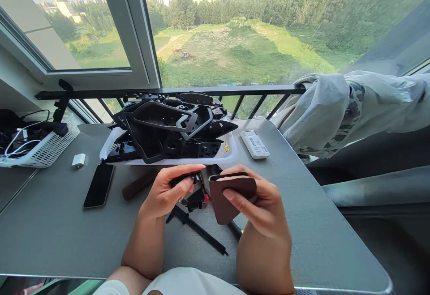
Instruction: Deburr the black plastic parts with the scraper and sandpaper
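My right hand (258, 205) grips a brown leather-like pouch (231, 196), thumb on its front, with its dark opening facing up. Close by on the left, my left hand (173, 187) pinches a small black part (179, 179) between thumb and fingers; its exact kind is partly hidden. Below and between the hands lies a black piece with a red spot (195, 200). A black caliper (201, 231) rests slantwise on the table in front of them. A black handle with a yellow mark (235, 230) shows partly from under the pouch.
A white basket (231, 151) heaped with black plastic parts (161, 129) stands behind the hands. A dark brown roll-like object (139, 185), a phone (98, 186) and a white charger (78, 160) lie left. A white labelled device (254, 144) lies right. Grey cloth (322, 107) hangs over the railing.
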The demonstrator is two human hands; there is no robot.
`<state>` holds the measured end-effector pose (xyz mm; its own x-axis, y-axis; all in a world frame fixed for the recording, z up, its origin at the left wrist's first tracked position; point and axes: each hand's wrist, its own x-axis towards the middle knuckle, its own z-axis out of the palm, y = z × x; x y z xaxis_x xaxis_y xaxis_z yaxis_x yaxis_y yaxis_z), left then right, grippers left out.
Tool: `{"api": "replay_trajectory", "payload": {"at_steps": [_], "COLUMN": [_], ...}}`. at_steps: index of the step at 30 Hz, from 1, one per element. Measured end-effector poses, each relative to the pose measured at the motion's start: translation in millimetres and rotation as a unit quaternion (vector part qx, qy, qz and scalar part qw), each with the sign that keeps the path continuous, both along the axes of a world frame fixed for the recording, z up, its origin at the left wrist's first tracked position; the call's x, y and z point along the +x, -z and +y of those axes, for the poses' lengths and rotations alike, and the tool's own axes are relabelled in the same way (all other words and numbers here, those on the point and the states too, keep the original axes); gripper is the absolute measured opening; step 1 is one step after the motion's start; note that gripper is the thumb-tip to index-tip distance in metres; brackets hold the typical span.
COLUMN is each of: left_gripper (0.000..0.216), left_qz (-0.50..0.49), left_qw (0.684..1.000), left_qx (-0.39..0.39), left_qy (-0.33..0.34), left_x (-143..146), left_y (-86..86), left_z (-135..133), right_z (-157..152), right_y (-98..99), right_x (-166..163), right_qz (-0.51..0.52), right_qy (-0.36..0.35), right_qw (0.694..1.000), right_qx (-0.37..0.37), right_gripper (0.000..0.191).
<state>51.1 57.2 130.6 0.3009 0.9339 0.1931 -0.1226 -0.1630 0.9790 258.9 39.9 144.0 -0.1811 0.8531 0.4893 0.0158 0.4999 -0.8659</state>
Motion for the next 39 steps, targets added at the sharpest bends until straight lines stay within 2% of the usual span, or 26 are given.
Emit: {"api": "replay_trajectory", "payload": {"at_steps": [2, 5, 8, 12, 17, 21, 26, 31, 33, 35, 39], "left_gripper": [0.029, 0.027, 0.026, 0.024, 0.022, 0.017, 0.025, 0.02, 0.021, 0.022, 0.028], "left_qz": [-0.05, -0.096, -0.112, -0.128, -0.142, -0.169, -0.252, -0.24, -0.242, -0.239, -0.232], "left_qw": [0.999, 0.994, 0.991, 0.986, 0.985, 0.979, 0.944, 0.936, 0.937, 0.943, 0.956], "left_qx": [-0.014, -0.034, -0.055, -0.087, -0.086, -0.092, -0.142, -0.183, -0.181, -0.177, -0.165], "left_qy": [0.015, 0.043, 0.055, 0.056, 0.049, 0.066, 0.156, 0.181, 0.174, 0.147, 0.07], "left_x": [0.9, 2.3, 2.4, 3.3, 8.8, 10.0, 9.5, 9.2, 9.7, 11.4, 17.0], "left_y": [2.9, 2.2, -2.0, -3.3, -0.2, -2.4, -5.0, -3.7, -4.0, -5.3, -8.7], "left_z": [0.5, 1.1, 0.6, -0.9, -1.3, -1.1, 0.1, 1.5, 1.8, 1.8, 0.6], "right_z": [4.8, 12.0, 14.8, 13.8, 13.4, 13.3, 14.8, 19.4, 19.9, 18.7, 11.7], "right_y": [3.3, 7.4, 9.4, 11.9, 14.4, 14.4, 18.9, 20.9, 20.1, 19.1, 15.2], "right_x": [0.7, -2.9, -7.8, -9.5, -9.7, -10.3, -8.2, -7.4, -7.2, -6.8, -6.3], "right_qz": [0.041, 0.059, 0.05, 0.064, 0.091, 0.115, 0.107, 0.085, 0.086, 0.102, 0.138], "right_qy": [-0.067, -0.223, -0.269, -0.251, -0.174, -0.164, -0.174, -0.188, -0.192, -0.166, -0.046], "right_qw": [0.997, 0.972, 0.96, 0.962, 0.969, 0.963, 0.964, 0.97, 0.97, 0.971, 0.973], "right_qx": [-0.021, -0.031, -0.058, -0.084, -0.15, -0.178, -0.171, -0.126, -0.124, -0.14, -0.179], "right_gripper": [0.014, 0.014, 0.015, 0.014, 0.02, 0.021, 0.022, 0.019, 0.018, 0.02, 0.023]}}
